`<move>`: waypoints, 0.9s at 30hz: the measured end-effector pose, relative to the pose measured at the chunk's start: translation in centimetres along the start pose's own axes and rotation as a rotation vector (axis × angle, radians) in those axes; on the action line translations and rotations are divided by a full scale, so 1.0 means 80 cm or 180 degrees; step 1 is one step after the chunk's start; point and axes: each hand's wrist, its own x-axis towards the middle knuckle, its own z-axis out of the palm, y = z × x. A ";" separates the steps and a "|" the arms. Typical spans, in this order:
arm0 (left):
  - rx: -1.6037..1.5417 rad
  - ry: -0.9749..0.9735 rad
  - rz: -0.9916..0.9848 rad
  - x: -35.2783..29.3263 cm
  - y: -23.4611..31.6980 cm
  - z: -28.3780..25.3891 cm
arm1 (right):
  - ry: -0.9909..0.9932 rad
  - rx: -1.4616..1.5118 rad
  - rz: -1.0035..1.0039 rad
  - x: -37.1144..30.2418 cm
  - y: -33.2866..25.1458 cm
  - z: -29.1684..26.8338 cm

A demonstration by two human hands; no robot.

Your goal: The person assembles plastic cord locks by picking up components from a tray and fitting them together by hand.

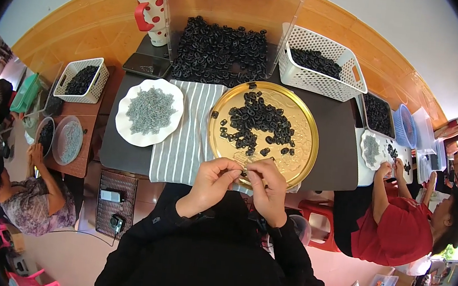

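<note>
Over the near edge of a round gold tray (pixel 304 151), my left hand (pixel 210 184) and my right hand (pixel 268 191) meet fingertip to fingertip. Both are closed in a pinch around a small black plastic piece (pixel 244 173), mostly covered by the fingers. Loose black plastic pieces (pixel 262 118) with holes lie heaped on the tray, some scattered at its left and near side. Left of it, a white scalloped plate (pixel 124 118) holds a pile of small grey metal-looking parts (pixel 151 110); they are too small to name. A grey-and-white striped cloth (pixel 188 133) lies partly beneath the tray.
A clear bin (pixel 229 3) of black pieces stands behind the tray, beside a white perforated basket (pixel 321 90). A red-dotted tumbler (pixel 154 15) and a flat black device (pixel 147 65) are at back left. Co-workers sit at left (pixel 38 204) and right (pixel 398 228).
</note>
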 end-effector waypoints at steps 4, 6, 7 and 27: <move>0.0221 -0.0019 0.0111 -0.004 0.004 0.001 | -0.0258 -0.0082 -0.0116 -0.002 0.006 0.001; 0.0310 -0.0042 0.0137 -0.005 0.004 0.000 | -0.0332 -0.0181 -0.0219 -0.001 0.009 0.000; 0.0461 -0.0063 0.0255 -0.005 0.005 -0.001 | -0.0394 -0.0284 -0.0316 -0.001 0.010 -0.001; -0.0162 -0.0150 0.0030 -0.008 0.007 -0.003 | 0.0021 0.0986 0.0787 -0.028 0.019 0.007</move>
